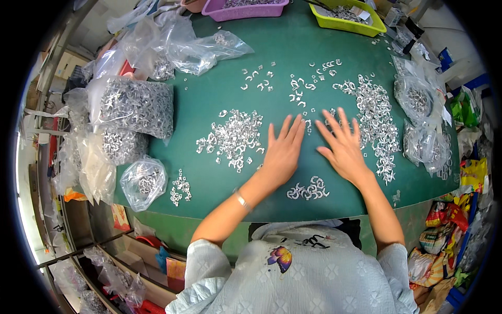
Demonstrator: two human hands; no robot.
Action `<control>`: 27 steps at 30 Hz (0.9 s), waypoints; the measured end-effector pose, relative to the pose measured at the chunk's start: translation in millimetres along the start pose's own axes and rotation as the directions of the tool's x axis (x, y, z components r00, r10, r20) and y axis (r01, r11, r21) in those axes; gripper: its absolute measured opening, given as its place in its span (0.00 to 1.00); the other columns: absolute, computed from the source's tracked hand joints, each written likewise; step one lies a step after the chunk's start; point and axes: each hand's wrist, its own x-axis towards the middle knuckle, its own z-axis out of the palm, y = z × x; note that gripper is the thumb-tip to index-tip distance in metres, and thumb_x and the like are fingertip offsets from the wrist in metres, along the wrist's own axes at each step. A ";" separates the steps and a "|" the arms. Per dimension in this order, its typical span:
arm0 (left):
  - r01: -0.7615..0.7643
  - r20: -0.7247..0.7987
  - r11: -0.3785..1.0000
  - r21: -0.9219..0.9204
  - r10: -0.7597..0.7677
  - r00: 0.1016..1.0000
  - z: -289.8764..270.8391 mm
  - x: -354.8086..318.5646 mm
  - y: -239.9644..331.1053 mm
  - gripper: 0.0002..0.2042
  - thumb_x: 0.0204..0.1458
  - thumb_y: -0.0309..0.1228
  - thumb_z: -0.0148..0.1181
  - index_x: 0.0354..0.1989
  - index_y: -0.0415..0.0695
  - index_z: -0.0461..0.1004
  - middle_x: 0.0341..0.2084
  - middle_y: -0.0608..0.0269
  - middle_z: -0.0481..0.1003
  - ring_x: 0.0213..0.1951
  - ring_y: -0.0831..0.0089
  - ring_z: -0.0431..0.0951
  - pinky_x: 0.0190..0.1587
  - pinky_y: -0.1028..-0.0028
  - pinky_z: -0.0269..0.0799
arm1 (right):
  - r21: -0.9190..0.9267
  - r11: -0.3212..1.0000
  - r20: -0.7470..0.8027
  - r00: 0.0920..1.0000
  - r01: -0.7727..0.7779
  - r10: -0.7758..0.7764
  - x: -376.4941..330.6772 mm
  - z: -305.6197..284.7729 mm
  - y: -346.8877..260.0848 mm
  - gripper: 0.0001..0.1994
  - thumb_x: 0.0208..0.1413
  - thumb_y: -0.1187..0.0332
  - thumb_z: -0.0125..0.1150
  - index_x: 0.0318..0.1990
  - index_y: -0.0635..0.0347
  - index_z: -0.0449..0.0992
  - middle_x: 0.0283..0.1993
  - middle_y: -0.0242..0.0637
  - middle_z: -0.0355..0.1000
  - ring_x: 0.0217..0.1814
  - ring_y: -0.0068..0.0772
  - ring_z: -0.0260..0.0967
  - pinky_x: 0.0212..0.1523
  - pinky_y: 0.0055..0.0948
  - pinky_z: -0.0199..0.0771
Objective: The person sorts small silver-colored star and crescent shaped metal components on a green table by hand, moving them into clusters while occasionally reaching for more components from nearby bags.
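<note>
My left hand [284, 153] is held palm down over the green table [209, 204], fingers stretched out. To its left lies a heap of small silvery metal pieces [235, 133]. My right hand [343, 149] has its fingers spread, close to a larger heap of silvery curved pieces [372, 112] on its right. A few loose pieces [308, 125] lie between my two hands near the fingertips. Nearer me, below both hands, sits a small group of C-shaped pieces [308, 189]. Neither hand shows anything held; whether the fingertips touch pieces cannot be made out.
Full clear plastic bags [136, 107] crowd the left side, with a small open bag [144, 183] and a little pile [180, 188] beside it. More bags [426, 146] line the right edge. A purple tray [244, 11] and a yellow-green tray [348, 26] stand at the back.
</note>
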 end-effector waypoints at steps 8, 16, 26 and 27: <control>0.077 0.107 0.984 0.160 -0.095 0.990 10.7 -39.3 4.6 0.30 0.54 0.31 0.55 0.65 0.36 0.55 0.67 0.49 0.52 0.68 0.51 0.50 0.62 0.38 0.47 | 0.051 0.998 0.164 0.986 0.032 -0.040 -17.7 -13.1 -6.3 0.31 0.51 0.50 0.61 0.61 0.55 0.68 0.71 0.41 0.51 0.75 0.53 0.37 0.69 0.62 0.36; 0.000 0.094 0.999 0.050 -0.005 0.996 6.7 -41.9 14.0 0.31 0.54 0.36 0.57 0.65 0.38 0.56 0.67 0.55 0.53 0.69 0.51 0.49 0.62 0.35 0.46 | 0.189 0.977 0.338 0.927 0.102 -0.162 -57.5 -27.3 -40.1 0.36 0.47 0.46 0.64 0.61 0.57 0.67 0.72 0.46 0.48 0.76 0.55 0.34 0.68 0.65 0.35; -0.061 0.193 0.993 -0.097 0.079 0.978 -0.2 -67.3 35.4 0.32 0.54 0.39 0.57 0.64 0.35 0.57 0.66 0.49 0.54 0.69 0.52 0.50 0.63 0.38 0.43 | -0.030 0.995 0.111 0.989 -0.092 0.095 -25.6 9.7 2.5 0.36 0.52 0.45 0.59 0.66 0.52 0.60 0.72 0.48 0.45 0.76 0.56 0.34 0.68 0.66 0.34; -0.060 0.208 0.989 -0.138 0.088 0.974 -1.8 -75.9 39.6 0.32 0.54 0.39 0.57 0.64 0.35 0.57 0.66 0.48 0.54 0.69 0.52 0.50 0.63 0.38 0.43 | -0.009 0.996 0.158 0.983 -0.087 0.088 -33.1 5.0 -6.3 0.36 0.52 0.46 0.59 0.66 0.50 0.61 0.73 0.48 0.45 0.76 0.56 0.33 0.67 0.66 0.34</control>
